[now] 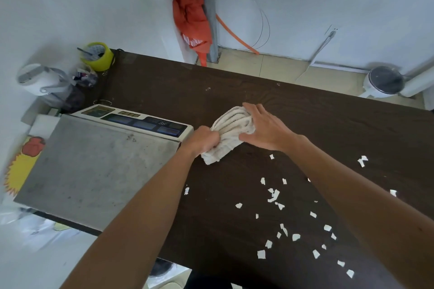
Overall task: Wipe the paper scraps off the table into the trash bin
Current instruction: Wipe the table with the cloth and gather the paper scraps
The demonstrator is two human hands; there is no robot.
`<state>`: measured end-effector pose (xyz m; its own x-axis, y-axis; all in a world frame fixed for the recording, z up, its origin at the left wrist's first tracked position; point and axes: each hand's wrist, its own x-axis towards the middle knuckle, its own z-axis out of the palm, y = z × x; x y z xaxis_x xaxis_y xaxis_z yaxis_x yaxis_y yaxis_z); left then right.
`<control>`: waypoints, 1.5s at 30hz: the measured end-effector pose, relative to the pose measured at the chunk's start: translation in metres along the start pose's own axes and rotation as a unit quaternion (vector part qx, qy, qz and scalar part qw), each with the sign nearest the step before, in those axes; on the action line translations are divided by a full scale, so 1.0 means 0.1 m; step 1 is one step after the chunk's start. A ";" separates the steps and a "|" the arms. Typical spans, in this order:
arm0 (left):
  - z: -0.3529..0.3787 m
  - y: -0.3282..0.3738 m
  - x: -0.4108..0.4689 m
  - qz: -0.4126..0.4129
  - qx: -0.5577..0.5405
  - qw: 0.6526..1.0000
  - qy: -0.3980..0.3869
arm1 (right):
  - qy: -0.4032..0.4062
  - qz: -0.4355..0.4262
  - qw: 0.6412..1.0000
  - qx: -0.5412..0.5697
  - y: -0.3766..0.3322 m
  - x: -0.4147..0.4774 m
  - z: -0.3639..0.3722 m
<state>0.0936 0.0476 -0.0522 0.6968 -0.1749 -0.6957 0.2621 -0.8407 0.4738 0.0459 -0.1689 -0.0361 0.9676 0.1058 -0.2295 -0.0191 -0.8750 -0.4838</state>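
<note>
A bunched white cloth (231,129) lies on the dark wooden table (328,124), near its middle. My left hand (206,139) grips the cloth's left side with curled fingers. My right hand (265,126) lies flat on its right side, fingers straight. Several white paper scraps (274,196) are scattered over the table nearer me, between and beside my forearms. A white trash bin (382,82) with a dark inside stands on the floor beyond the table's far right edge.
A steel-topped weighing scale (98,162) fills the table's left part, right beside my left hand. A yellow tape roll (98,56) and a white kettle (40,80) sit at the far left corner. An orange umbrella (190,14) leans in the wall corner.
</note>
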 end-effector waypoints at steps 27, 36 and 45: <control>0.43 0.10 0.02 0.114 0.226 0.947 0.199 | 0.022 0.179 0.970 0.165 0.16 0.33 0.35; 0.58 0.21 -0.01 0.028 0.136 0.980 0.139 | 0.051 0.178 0.973 0.135 0.21 0.10 0.30; 0.60 0.30 0.02 0.059 0.156 0.963 0.210 | 0.123 0.243 0.944 0.188 0.51 -0.42 0.12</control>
<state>0.0631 -0.0087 -0.0713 0.9356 -0.1106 -0.3352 -0.0030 -0.9521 0.3058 0.0010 -0.2121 -0.0610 0.8500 -0.4183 -0.3201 -0.5185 -0.5575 -0.6483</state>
